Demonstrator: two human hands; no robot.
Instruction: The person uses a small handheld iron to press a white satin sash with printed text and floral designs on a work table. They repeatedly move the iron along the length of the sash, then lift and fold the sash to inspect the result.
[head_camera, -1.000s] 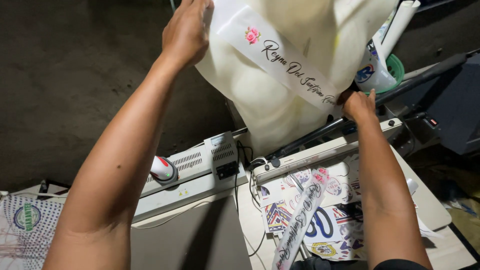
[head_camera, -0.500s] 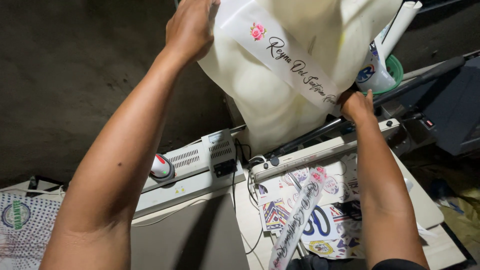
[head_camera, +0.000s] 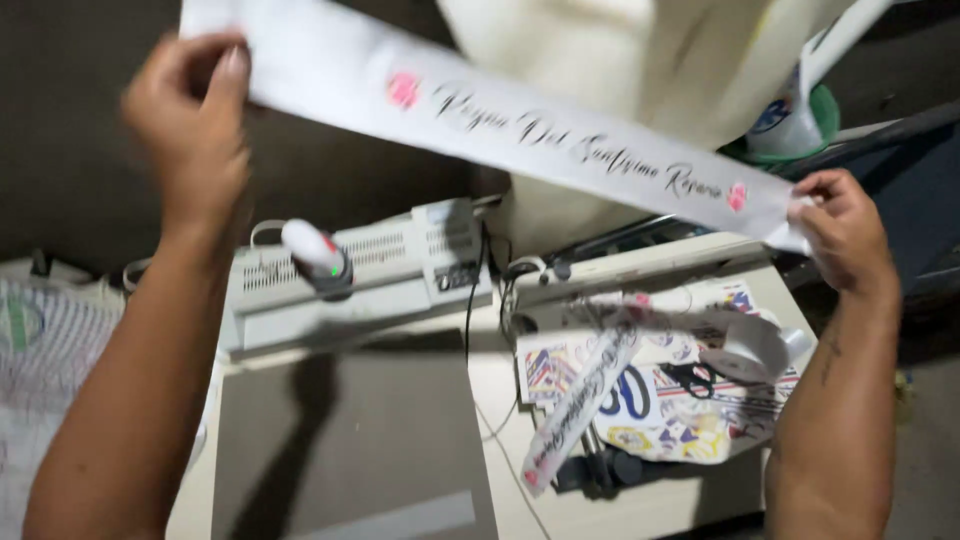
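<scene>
So the white ribbon (head_camera: 560, 150) with the script lettering and 2 little pink flowers is stretched out in the air above the desk (head_camera: 500, 400), running from upper left down to the right. The left hand (head_camera: 190, 130) is pinching the high end between thumb and fingers, and the right hand (head_camera: 845, 235) is closed around the low end near the second flower.

My take on handling: it looks thin, light and floppy, probably a bit slick like satin, so it only stays flat because both ends are pulled. Let 1 end go and I'd guess it just drops and curls. The ends are the sensible spots to hold, since fingers in the middle would sit right on the print.

Room-wise, the air up top is fairly open, but a big cream bag (head_camera: 640, 60) hangs just behind the ribbon. Below is busier: a grey laminator (head_camera: 400, 270) with a white and red knob (head_camera: 315, 255), cables, a stack of colourful printed sheets (head_camera: 650, 400), another ribbon strip (head_camera: 580, 410) draped over them, and black scissors (head_camera: 690, 378). The flat grey panel (head_camera: 350, 440) at the front left looks like the barest spot.
</scene>
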